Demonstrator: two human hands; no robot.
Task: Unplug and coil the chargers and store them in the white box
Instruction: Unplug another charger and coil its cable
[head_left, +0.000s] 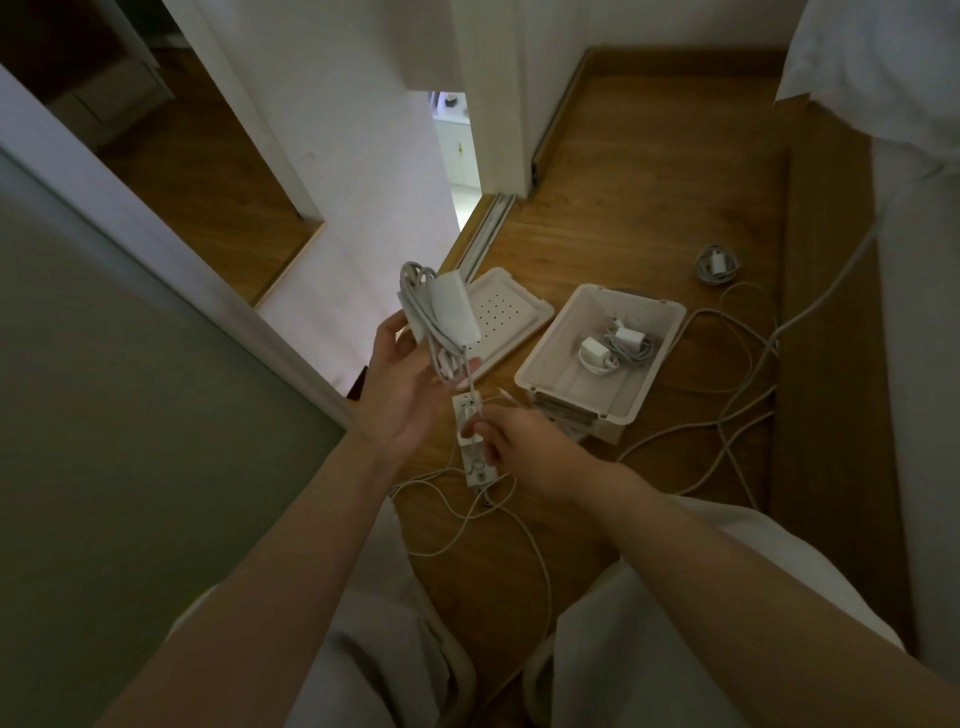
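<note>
Head view: a wooden floor (649, 171) runs between white walls and a bed's edge. The left hand (402, 384) grips one cable-wrapped charger (447, 306). The right hand (524, 447) pinches its loose cable (471, 387) with closed fingers (491, 441), above one power strip (472, 457). The white box (566, 364), mid-floor beside its lid (506, 312), holds two coiled chargers (618, 343). A fourth charger (717, 265) lies near the bed.

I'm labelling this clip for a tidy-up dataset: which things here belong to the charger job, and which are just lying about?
Job: charger in left hand; its cable tail pinched by right hand; white box; two coiled chargers inside; coiled charger on floor; power strip; loose cables; perforated lid.
Lying about: pillow; door track.
</note>
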